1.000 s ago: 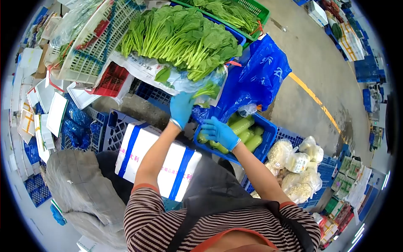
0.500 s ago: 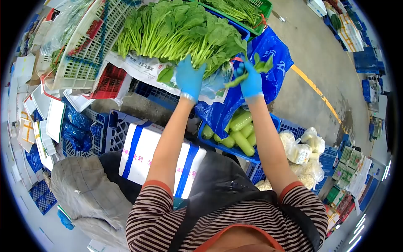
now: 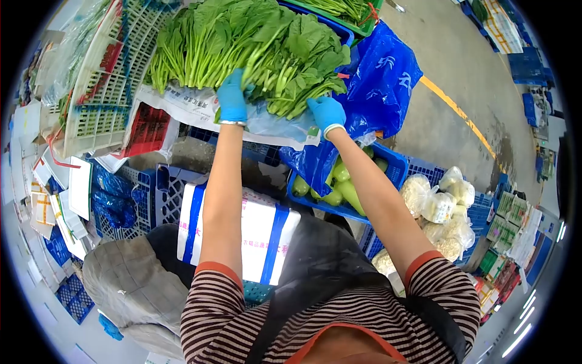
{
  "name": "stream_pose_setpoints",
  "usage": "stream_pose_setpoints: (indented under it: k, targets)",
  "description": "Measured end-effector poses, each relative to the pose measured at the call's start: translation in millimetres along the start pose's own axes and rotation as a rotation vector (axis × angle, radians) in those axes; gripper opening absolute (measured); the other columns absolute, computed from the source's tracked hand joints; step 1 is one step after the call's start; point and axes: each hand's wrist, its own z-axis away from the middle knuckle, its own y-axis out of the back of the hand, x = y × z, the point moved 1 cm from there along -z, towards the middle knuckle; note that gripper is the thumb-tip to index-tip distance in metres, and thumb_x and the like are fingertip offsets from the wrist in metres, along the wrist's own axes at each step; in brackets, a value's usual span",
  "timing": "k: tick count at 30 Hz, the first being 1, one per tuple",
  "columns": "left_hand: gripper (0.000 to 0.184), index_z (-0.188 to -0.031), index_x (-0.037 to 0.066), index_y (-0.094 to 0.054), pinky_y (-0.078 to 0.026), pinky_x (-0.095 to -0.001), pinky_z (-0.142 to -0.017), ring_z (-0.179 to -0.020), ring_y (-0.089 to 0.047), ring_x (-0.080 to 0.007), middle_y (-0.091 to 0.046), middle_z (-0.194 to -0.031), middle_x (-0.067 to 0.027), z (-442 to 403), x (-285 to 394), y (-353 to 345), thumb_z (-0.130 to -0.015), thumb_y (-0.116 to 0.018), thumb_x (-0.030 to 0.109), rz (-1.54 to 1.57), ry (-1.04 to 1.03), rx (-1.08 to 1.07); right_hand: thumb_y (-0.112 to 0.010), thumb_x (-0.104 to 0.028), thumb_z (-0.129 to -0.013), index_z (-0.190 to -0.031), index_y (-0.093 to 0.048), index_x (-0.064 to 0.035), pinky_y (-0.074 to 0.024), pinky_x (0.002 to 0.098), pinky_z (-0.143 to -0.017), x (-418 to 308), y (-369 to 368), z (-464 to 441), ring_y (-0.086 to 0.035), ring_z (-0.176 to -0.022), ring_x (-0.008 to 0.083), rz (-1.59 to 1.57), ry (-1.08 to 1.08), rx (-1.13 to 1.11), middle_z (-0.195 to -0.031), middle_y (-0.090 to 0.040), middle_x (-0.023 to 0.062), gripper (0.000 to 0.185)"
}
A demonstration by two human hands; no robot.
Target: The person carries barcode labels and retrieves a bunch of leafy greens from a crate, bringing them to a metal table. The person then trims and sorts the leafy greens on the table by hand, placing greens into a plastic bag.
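Observation:
A thick heap of leafy greens (image 3: 206, 42) lies with its cut stems toward me, on white printed plastic sheeting (image 3: 182, 108). My left hand (image 3: 232, 100), in a blue glove, is closed around stems at the near edge of the heap, with a pale stalk slanting up beside its fingers. At the right end, my right hand (image 3: 327, 113), also gloved, has its fingers curled against the stem ends of a bunch of greens (image 3: 297, 97). The glove partly hides its fingertips.
A blue plastic bag (image 3: 388, 79) hangs right of the greens. Below it, a blue crate (image 3: 391, 167) holds pale green gourds (image 3: 348, 194). A white box with blue tape (image 3: 257, 242) stands before me. White crates (image 3: 109, 91) lean at left; bagged pale goods (image 3: 439, 206) sit at right.
My right hand has moved left and down from over the blue bag to the stem ends; the loose leafy sprig is no longer in it. My left hand has shifted left along the heap.

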Motion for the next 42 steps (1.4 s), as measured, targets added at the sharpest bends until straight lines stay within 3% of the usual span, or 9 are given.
stream_pose_setpoints:
  k: [4,9,12,16,23,28,33,39,42]
  targets:
    - [0.028,-0.106,0.002,-0.064,-0.041,-0.023,-0.046,-0.056,-0.055,-0.012,-0.063,-0.076,-0.0056,3.0,-5.0,4.5,-0.095,-0.059,0.028,0.189,0.059,-0.028,-0.06,-0.046,-0.084,-0.097,-0.068,-0.0092,-0.0506,0.0397,-0.074,-72.3,25.1,41.1,-0.066,-0.083,0.0343,-0.198,0.256,0.225,-0.089,-0.069,0.0147,0.04]
    - [0.027,-0.108,0.002,-0.062,-0.044,-0.024,-0.047,-0.059,-0.056,-0.014,-0.064,-0.078,-0.0076,1.7,-14.2,2.6,-0.093,-0.063,0.025,0.375,0.191,-0.067,-0.068,-0.047,-0.077,-0.098,-0.068,0.0004,-0.051,0.0452,-0.076,-98.2,-7.8,-15.7,-0.065,-0.086,0.0413,0.142,-0.005,-0.051,-0.093,-0.067,0.0242,0.051]
    - [0.027,-0.108,0.003,-0.062,-0.045,-0.0243,-0.048,-0.06,-0.057,-0.0148,-0.064,-0.08,-0.009,10.1,0.6,2.8,-0.093,-0.063,0.025,0.419,0.22,-0.065,-0.067,-0.038,-0.081,-0.091,-0.067,0.003,-0.0514,0.0372,-0.067,-88.0,-5.2,-36.5,-0.064,-0.069,0.028,0.025,0.086,-0.141,-0.078,-0.068,0.0174,0.043]
    - [0.027,-0.108,0.003,-0.062,-0.047,-0.0247,-0.048,-0.06,-0.058,-0.0155,-0.065,-0.081,-0.0106,9.4,4.1,6.1,-0.092,-0.063,0.024,0.445,0.254,-0.069,-0.062,-0.02,-0.083,-0.103,-0.063,0.0015,-0.053,0.0324,-0.07,-60.2,29.5,-7.8,-0.063,-0.074,0.0191,-0.776,-0.039,-0.279,-0.087,-0.065,0.013,0.029]
    - [0.028,-0.103,0.004,-0.063,-0.049,-0.0272,-0.053,-0.064,-0.058,-0.0147,-0.065,-0.08,-0.0071,16.1,-21.5,-6.6,-0.091,-0.065,0.029,0.461,0.391,-0.221,-0.059,-0.016,-0.088,-0.11,-0.057,0.0002,-0.0528,0.0303,-0.075,-48.2,19.1,25.8,-0.06,-0.083,0.0168,-1.099,0.02,-0.402,-0.098,-0.061,0.006,0.027]
    - [0.025,-0.105,-0.002,-0.06,-0.048,-0.0384,-0.076,-0.083,-0.06,-0.0327,-0.063,-0.093,-0.0191,85.7,-40.2,-61.2,-0.09,-0.059,0.019,-1.168,-0.804,-0.077,-0.066,-0.019,-0.084,-0.116,-0.053,0.0007,-0.0516,0.0332,-0.068,-68.1,14.0,11.4,-0.06,-0.08,0.0199,-1.13,-0.031,-0.413,-0.097,-0.062,0.0117,0.039]
    - [0.027,-0.115,0.004,-0.063,-0.048,-0.0347,-0.08,-0.091,-0.06,-0.0284,-0.063,-0.102,-0.0151,147.8,-9.3,-83.2,-0.092,-0.059,0.015,-0.82,-0.657,-0.259,-0.068,-0.016,-0.083,-0.109,-0.057,-0.0021,-0.0462,0.0254,-0.054,-52.1,73.3,18.6,-0.059,-0.066,0.0129,-1.162,0.029,-0.168,-0.082,-0.063,0.008,0.032]
    - [0.03,-0.115,0.003,-0.065,-0.048,-0.0374,-0.083,-0.096,-0.059,-0.0285,-0.062,-0.106,-0.0149,95.9,-1.2,-45.7,-0.089,-0.063,0.018,-0.931,-0.676,0.158,-0.068,-0.02,-0.086,-0.113,-0.058,-0.0035,-0.0506,0.0241,-0.055,15.3,186.2,-16.1,-0.059,-0.062,0.0098,-0.77,0.157,0.14,-0.084,-0.062,0.0046,0.033]
    - [0.036,-0.114,0.003,-0.064,-0.047,-0.0422,-0.083,-0.096,-0.059,-0.0342,-0.062,-0.107,-0.0174,60.6,-7.1,-41.2,-0.085,-0.066,0.025,-1.111,-0.616,0.254,-0.073,-0.038,-0.08,-0.121,-0.053,0.0013,-0.0532,0.0397,-0.078,64.8,209.1,-57.2,-0.065,-0.088,0.033,0.246,0.081,0.576,-0.104,-0.065,0.0192,0.06]
